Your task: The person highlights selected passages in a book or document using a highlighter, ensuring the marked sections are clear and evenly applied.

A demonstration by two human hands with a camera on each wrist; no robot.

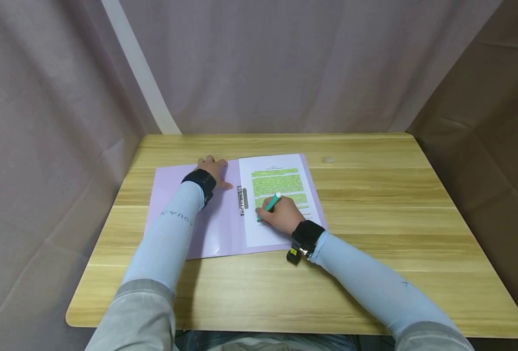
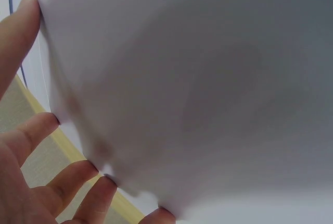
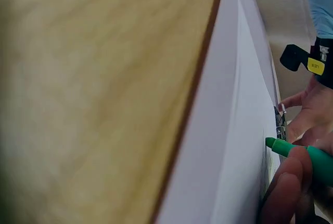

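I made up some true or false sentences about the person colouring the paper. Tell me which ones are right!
1. The right hand holds a red pen. False: it holds a green highlighter.
2. The left hand rests flat on the purple folder. True.
3. The paper has green highlighted lines. True.
4. The folder lies on the floor. False: it lies on the wooden table.

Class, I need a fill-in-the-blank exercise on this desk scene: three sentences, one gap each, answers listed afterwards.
1. The right hand holds a ____ highlighter.
2. The left hand rests flat on the open ____ folder.
3. The printed page lies on the folder's ____ half.

Missing words: green; purple; right
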